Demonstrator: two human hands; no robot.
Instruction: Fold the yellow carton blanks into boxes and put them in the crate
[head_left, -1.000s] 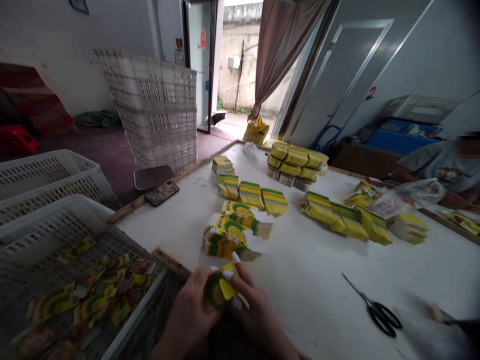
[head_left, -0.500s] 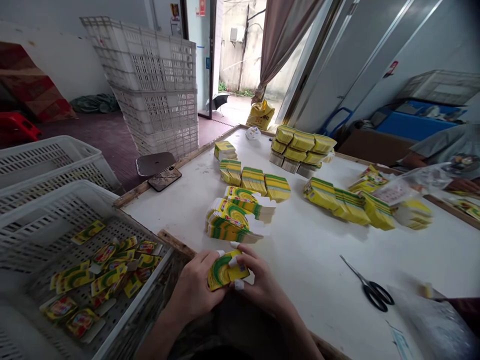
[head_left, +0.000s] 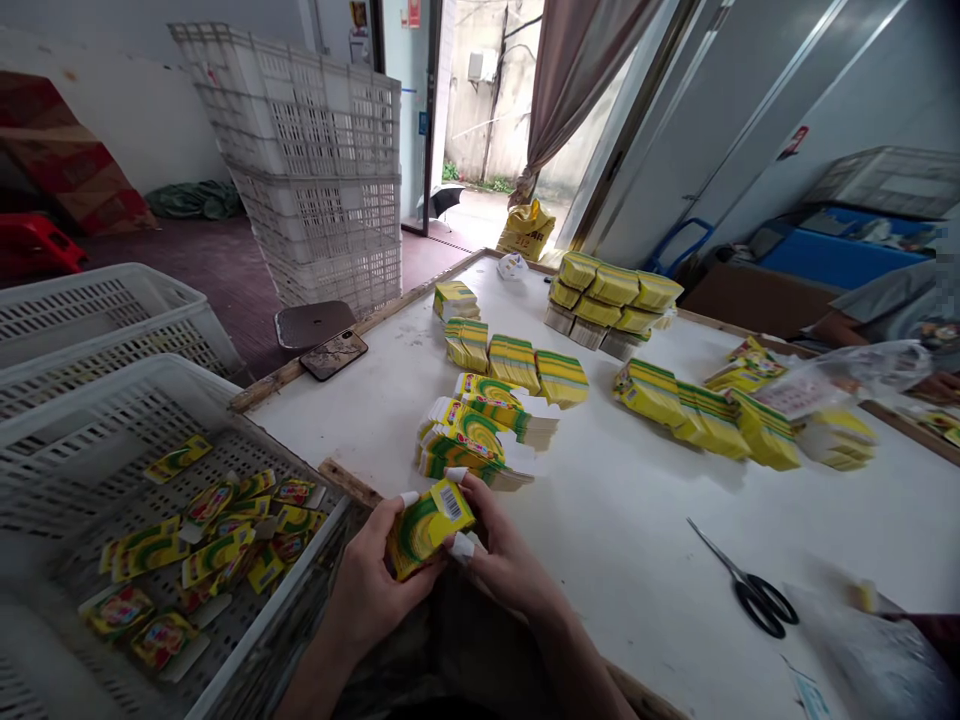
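Between my two hands is a small yellow and green carton [head_left: 424, 530], tilted, with a barcode on its upper right part. My left hand [head_left: 379, 565] wraps round its left side, thumb along the upper edge. At the carton's right end, my right hand [head_left: 499, 550] pinches it with thumb and fingers. White coverings sit on several fingertips. Just beyond my hands, flat-looking yellow cartons [head_left: 472, 430] lie in overlapping stacks on the white table [head_left: 600, 540]. To my left, a white plastic crate [head_left: 262, 620] holds several loose cartons [head_left: 217, 555].
Black-handled scissors [head_left: 761, 600] lie at the right, near a blurred clear plastic bag [head_left: 870, 640]. Rows of carton bundles [head_left: 705, 415] stand farther back. A phone [head_left: 334, 355] rests at the left table edge beside a stool [head_left: 311, 325]. Another person's arm [head_left: 847, 325] shows at far right.
My hands have shifted slightly left with the carton. My right fingers have moved from across its face to its right end, and the barcode now shows. The view has shifted slightly.
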